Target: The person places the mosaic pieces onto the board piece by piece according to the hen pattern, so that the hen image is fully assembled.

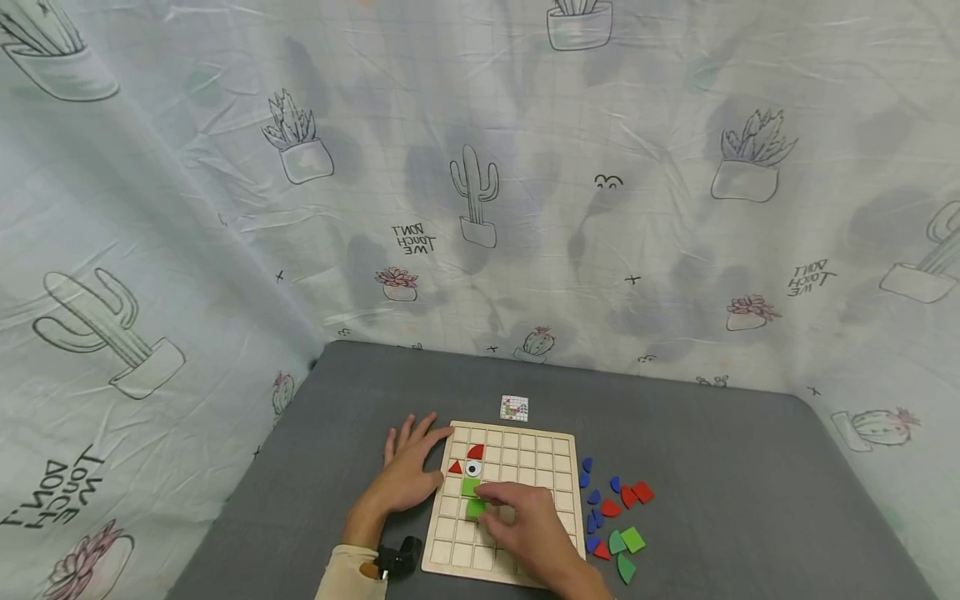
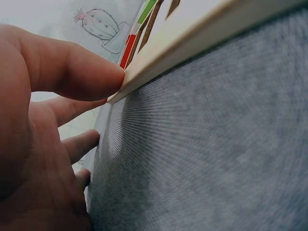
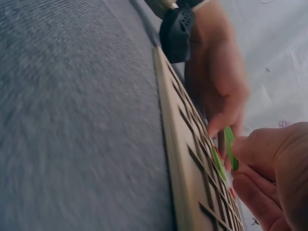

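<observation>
The fingers of the right hand [image 1: 534, 523] pinched a green tile [image 3: 231, 148], holding it raised above the gridded wooden board [image 1: 543, 480]. The left hand [image 1: 408, 472] lay with fingers extended, thumb and index finger contacting the board's left edge. A green square tile [image 1: 469, 487] was seated next to the eye tile [image 1: 473, 468]. Loose blue, red and green pieces [image 1: 633, 540] lay right of the board.

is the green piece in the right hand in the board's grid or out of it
Out: the right hand pinches the green piece, which the right wrist view shows raised above the board.
</observation>
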`<state>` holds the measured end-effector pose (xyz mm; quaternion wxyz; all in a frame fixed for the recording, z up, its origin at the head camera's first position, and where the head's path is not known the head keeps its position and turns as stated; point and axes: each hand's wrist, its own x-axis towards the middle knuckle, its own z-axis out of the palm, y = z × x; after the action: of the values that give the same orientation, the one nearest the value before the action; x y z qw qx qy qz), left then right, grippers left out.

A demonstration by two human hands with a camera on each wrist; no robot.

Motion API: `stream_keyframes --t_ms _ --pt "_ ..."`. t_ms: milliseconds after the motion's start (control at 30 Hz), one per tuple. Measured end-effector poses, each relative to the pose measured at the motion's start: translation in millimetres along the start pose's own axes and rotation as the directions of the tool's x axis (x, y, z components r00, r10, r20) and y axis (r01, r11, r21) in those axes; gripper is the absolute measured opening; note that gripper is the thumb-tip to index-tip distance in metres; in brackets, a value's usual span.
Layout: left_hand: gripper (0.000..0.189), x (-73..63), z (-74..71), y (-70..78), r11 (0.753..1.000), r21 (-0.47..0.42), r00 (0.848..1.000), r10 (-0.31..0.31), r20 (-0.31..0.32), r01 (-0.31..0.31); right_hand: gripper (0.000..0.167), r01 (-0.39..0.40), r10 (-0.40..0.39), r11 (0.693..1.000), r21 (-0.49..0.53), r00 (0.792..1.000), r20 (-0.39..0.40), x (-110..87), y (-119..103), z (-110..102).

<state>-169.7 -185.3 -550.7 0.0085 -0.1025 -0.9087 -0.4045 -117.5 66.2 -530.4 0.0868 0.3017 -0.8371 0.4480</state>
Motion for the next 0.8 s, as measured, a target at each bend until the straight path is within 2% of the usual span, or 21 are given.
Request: stream_keyframes --t_ms 233,533,800 --pt "0.075 -1.6 -0.8 1.4 0.999 -0.01 0.999 0.038 0.0 -0.038 0.034 0.041 -0.04 0.998 -0.056 0.999 0.019 5.0 0.0 12.0" --pt "0.075 1.6 0.1 -0.6 0.999 0.027 1.0 -0.021 0.021 0.02 0.035 0.054 -0.048 0.99 -0.13 0.998 0.045 5.8 -3.9 14.1" --pt "0.075 2.2 -2.1 0.5 0.999 0.019 0.999 -0.026 0.04 0.025 0.035 0.031 -0.022 0.99 -0.14 0.998 0.063 6.8 -7.0 14.4"
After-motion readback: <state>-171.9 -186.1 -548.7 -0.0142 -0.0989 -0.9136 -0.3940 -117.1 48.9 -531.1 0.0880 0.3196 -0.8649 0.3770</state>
